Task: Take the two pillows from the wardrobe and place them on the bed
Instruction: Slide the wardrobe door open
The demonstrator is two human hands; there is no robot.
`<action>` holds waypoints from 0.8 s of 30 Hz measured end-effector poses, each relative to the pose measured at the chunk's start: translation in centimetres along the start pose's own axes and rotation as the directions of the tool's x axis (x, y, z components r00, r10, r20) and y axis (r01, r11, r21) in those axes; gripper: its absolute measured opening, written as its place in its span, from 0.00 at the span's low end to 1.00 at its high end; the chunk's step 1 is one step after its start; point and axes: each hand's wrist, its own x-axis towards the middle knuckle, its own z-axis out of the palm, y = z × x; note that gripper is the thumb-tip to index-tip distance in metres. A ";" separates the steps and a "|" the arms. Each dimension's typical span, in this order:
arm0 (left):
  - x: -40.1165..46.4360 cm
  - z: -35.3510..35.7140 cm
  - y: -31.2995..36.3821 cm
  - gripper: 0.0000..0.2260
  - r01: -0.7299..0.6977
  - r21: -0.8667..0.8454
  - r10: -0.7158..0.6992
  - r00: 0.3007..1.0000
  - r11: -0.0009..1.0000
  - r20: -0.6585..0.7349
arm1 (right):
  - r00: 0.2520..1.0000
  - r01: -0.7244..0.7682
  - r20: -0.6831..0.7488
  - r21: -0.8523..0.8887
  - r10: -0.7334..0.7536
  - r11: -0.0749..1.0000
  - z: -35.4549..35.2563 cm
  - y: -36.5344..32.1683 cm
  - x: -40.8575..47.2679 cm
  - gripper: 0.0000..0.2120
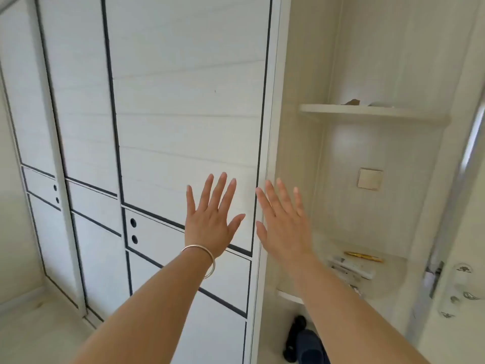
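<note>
fingers spread, both hands before wardrobe

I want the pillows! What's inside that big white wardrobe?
Can't tell. The wardrobe doors are shut, covering everything inside, so no pillows show. Both hands, left and right, are open and empty.

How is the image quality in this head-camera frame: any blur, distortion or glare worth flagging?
Head view: even, soft daylight with no hard shadows; wide-angle bending bows the wardrobe door lines; the right hand and the door frame at the right edge are motion-smeared; the left hand is sharper; a pale glare patch sits on the wall under the upper shelf.
</note>
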 end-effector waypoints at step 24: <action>6.8 8.4 5.5 0.30 0.202 -0.301 -0.138 0.965 0.932 0.221 | 0.939 0.332 0.044 -0.385 -0.342 0.861 5.9 3.4 8.7 0.29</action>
